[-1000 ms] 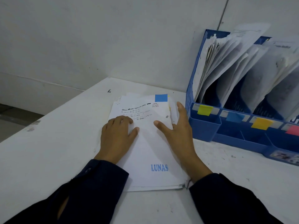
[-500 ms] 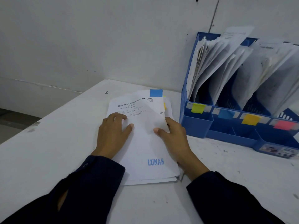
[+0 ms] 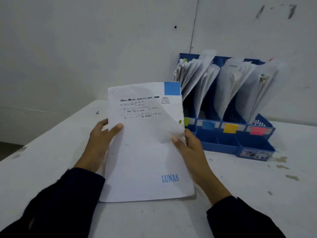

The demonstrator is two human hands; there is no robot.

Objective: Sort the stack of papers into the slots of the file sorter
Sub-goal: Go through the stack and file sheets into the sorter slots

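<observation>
Papers [image 3: 145, 152] tilt up off the counter [image 3: 51, 169], the left hand [image 3: 101, 140] and right hand [image 3: 188, 145] pinching opposite edges beside the blue file sorter [image 3: 223, 140]; thin, floppy sheets, probably best gripped mid-edge.

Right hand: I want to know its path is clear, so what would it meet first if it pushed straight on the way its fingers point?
Probably the blue file sorter, just beyond the right hand, which grips the stack of papers; depth is unclear.
</observation>
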